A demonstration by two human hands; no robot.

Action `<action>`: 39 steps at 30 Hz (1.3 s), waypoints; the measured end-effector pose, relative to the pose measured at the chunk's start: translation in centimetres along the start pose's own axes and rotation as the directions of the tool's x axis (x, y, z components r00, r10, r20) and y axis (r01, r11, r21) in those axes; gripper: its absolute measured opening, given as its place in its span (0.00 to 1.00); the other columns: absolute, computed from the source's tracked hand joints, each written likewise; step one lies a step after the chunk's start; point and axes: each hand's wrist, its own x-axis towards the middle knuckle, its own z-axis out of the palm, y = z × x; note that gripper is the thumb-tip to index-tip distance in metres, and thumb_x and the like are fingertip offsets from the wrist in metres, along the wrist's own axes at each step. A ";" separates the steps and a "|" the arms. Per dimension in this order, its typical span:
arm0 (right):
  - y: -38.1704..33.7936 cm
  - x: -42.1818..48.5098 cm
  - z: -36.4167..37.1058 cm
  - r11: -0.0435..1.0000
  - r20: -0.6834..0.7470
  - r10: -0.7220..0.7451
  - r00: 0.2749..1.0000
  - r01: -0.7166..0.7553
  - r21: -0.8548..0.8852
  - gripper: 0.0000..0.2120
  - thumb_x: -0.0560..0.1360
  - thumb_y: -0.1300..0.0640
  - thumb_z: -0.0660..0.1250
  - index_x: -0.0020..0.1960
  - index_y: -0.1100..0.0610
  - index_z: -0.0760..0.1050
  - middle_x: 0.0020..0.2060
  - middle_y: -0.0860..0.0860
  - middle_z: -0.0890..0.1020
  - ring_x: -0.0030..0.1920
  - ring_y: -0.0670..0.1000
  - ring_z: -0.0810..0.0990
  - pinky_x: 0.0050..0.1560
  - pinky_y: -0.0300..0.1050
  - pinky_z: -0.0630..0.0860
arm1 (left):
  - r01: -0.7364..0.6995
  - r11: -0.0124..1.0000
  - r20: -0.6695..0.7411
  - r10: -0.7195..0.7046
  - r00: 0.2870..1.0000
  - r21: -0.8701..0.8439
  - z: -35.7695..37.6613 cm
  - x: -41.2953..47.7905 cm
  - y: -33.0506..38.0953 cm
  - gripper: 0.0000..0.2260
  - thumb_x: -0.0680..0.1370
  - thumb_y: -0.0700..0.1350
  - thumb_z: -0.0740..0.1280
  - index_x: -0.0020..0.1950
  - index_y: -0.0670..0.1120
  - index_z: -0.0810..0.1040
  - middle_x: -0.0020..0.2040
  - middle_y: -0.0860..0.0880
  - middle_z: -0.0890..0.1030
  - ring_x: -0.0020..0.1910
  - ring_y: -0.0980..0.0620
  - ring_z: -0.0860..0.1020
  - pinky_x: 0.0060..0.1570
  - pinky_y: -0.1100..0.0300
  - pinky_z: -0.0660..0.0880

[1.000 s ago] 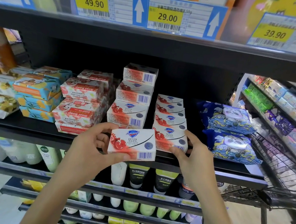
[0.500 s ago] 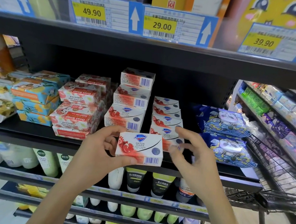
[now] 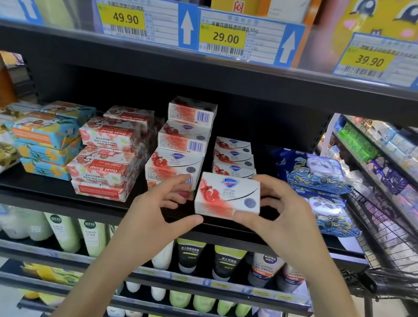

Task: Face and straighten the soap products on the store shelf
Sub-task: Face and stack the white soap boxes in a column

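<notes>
box in hand: a white and red detox soap box (image 3: 228, 196) is sitting at centre frame, logo side facing out, just in front of the short right-hand stack (image 3: 234, 156) on the black shelf (image 3: 34, 196).
right hand: the right hand (image 3: 281, 223) is grasping the box, thumb under its lower edge and fingers reaching over its top right corner.
left hand: the left hand (image 3: 165, 206) is touching the box's left end with thumb below; its grip is looking loose, more steadying than clenching.
done so far: the short right-hand stack is showing logos outward, and the box in hand is turning out the same way.
left to do: the taller left stack (image 3: 183, 143) is still showing barcodes on its upper boxes; the goat soap boxes (image 3: 106, 154) at centre left are reading upside down; the blue and yellow packs (image 3: 46, 134) at far left are lying crooked.
judgement: the task is looking early to midway.
</notes>
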 end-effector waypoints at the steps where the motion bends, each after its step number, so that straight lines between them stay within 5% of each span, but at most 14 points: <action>1: -0.2 0.4 -0.4 1.000 -0.016 0.005 1.000 -0.005 -0.004 0.29 0.65 0.53 0.83 0.62 0.39 0.76 0.54 0.40 0.83 0.52 0.41 0.82 0.54 0.37 0.79 | -0.003 0.999 -0.005 0.004 1.000 0.050 0.0 -0.2 -0.3 0.28 0.71 0.52 0.79 0.70 0.60 0.75 0.58 0.67 0.80 0.58 0.66 0.77 0.59 0.72 0.72; 6: -1.5 4.6 -1.7 0.990 -0.148 0.014 0.989 -0.034 -0.134 0.23 0.67 0.52 0.82 0.57 0.45 0.76 0.44 0.37 0.84 0.48 0.41 0.83 0.53 0.38 0.78 | -0.051 0.965 0.092 0.028 0.995 0.257 0.4 -0.6 -2.2 0.25 0.73 0.57 0.76 0.69 0.60 0.77 0.63 0.72 0.72 0.66 0.71 0.69 0.68 0.71 0.62; 12: -1.6 13.1 -1.4 0.867 -0.169 0.107 0.980 -0.175 -0.467 0.28 0.70 0.45 0.80 0.61 0.61 0.77 0.54 0.57 0.83 0.58 0.59 0.80 0.52 0.45 0.72 | -0.122 0.926 0.139 0.077 0.987 0.357 0.8 -0.3 -4.0 0.20 0.75 0.55 0.75 0.68 0.58 0.80 0.67 0.68 0.73 0.70 0.72 0.64 0.72 0.70 0.60; 15: 0.1 16.4 -0.1 0.890 -0.156 0.143 0.977 -0.196 -0.411 0.21 0.68 0.50 0.81 0.46 0.61 0.74 0.43 0.56 0.80 0.51 0.59 0.81 0.44 0.45 0.70 | -0.111 0.929 0.135 0.067 0.989 0.354 0.9 -0.2 -4.1 0.20 0.75 0.56 0.74 0.67 0.59 0.80 0.67 0.70 0.71 0.71 0.74 0.61 0.67 0.81 0.50; 19: 1.9 18.7 1.3 0.912 -0.161 0.191 0.968 -0.235 -0.336 0.19 0.68 0.54 0.82 0.43 0.58 0.72 0.41 0.52 0.77 0.46 0.52 0.77 0.35 0.36 0.67 | -0.114 0.936 0.150 0.067 0.986 0.333 0.8 -0.1 -4.2 0.20 0.75 0.56 0.74 0.67 0.60 0.79 0.66 0.72 0.70 0.67 0.83 0.56 0.62 0.86 0.45; 27: 5.7 20.5 2.0 0.948 -0.172 0.256 0.951 -0.281 -0.147 0.17 0.69 0.62 0.80 0.56 0.59 0.80 0.51 0.54 0.85 0.52 0.54 0.84 0.46 0.40 0.78 | -0.128 0.940 0.133 0.090 0.987 0.315 1.2 0.0 -4.9 0.20 0.75 0.57 0.74 0.66 0.60 0.80 0.65 0.72 0.69 0.64 0.87 0.54 0.68 0.82 0.50; 33: 6.9 20.8 2.1 0.952 -0.129 0.268 0.955 -0.283 -0.115 0.17 0.72 0.63 0.78 0.60 0.59 0.80 0.53 0.54 0.85 0.55 0.56 0.84 0.57 0.49 0.81 | -0.139 0.937 0.117 0.106 0.987 0.322 1.1 0.0 -4.8 0.20 0.74 0.55 0.75 0.66 0.60 0.80 0.63 0.75 0.67 0.68 0.79 0.51 0.64 0.85 0.47; 39: 3.3 19.4 2.4 0.972 -0.072 0.170 0.983 -0.179 -0.152 0.31 0.73 0.49 0.78 0.71 0.56 0.72 0.63 0.53 0.81 0.64 0.54 0.79 0.61 0.43 0.74 | -0.147 0.938 0.127 0.112 0.986 0.315 1.0 0.0 -4.6 0.20 0.75 0.55 0.75 0.66 0.59 0.80 0.66 0.70 0.70 0.69 0.78 0.52 0.65 0.84 0.47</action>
